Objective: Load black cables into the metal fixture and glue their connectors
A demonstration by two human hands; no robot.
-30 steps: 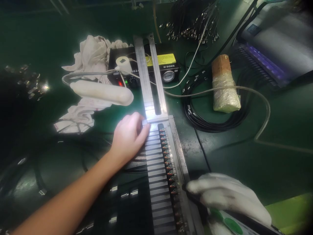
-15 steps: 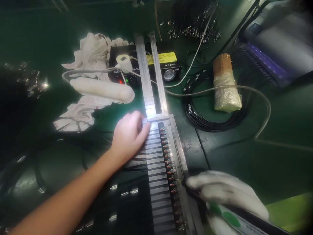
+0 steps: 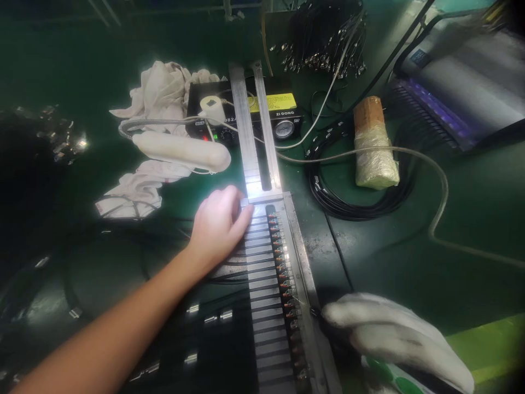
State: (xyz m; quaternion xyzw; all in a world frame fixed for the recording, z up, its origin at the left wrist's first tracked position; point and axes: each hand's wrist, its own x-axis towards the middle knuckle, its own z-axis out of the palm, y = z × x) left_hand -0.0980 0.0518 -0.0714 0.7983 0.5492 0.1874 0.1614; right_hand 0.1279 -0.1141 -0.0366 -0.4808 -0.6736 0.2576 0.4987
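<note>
My bare left hand is closed on the left edge of a long slotted metal jig, thumb on top; its fingertips are partly hidden. Several black cables lie side by side across the jig, their stripped ends with copper and small metal terminals lined up along the right side. My right hand, in a white glove, is closed around a dark pen-shaped tool. The tool's narrow tip is close to the jig's right rail; I cannot tell whether it touches. Green round spots show below the glove.
Beyond the jig stands a black controller box with a gauge and yellow label. A white lamp and crumpled cloth lie left. At right are a coiled black cable, a wrapped block and a purple-edged bundle.
My right hand and the tool have drawn back slightly to the right and down, away from the terminals. My left hand stays at the same spot on the jig. The view shifts slightly.
</note>
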